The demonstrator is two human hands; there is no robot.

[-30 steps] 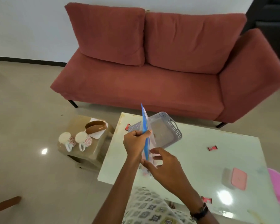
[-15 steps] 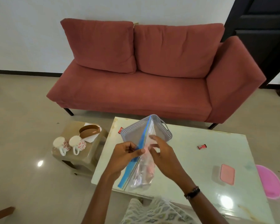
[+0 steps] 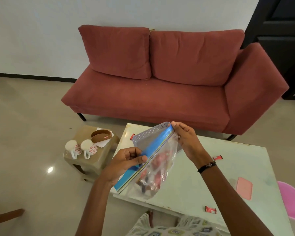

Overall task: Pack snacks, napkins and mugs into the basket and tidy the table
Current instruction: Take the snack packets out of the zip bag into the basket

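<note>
I hold a clear zip bag [image 3: 153, 174] with a blue seal strip above the pale table [image 3: 211, 178]; red snacks show inside it. My left hand [image 3: 126, 160] pinches the seal near its middle. My right hand [image 3: 186, 140] pinches the seal's far upper end. Behind the bag lies the grey perforated basket [image 3: 148, 135], partly hidden. Two white mugs with red flowers [image 3: 82, 148] lie on a small brown stool [image 3: 92, 160] to the left, beside a brown napkin holder [image 3: 101, 135] with white napkins. Loose red snack wrappers [image 3: 217, 157] [image 3: 210, 210] [image 3: 132, 136] lie on the table.
A pink flat lid [image 3: 244, 188] lies on the table's right side. A pink round object [image 3: 293, 200] sits on the floor beyond the right edge. A red sofa [image 3: 160, 92] stands behind the table. My patterned trousers [image 3: 169, 227] are at the near edge.
The bag swung from upright to slanted. My right hand slid along the seal up to its far end, while my left hand kept its pinch lower down. The view drew back.
</note>
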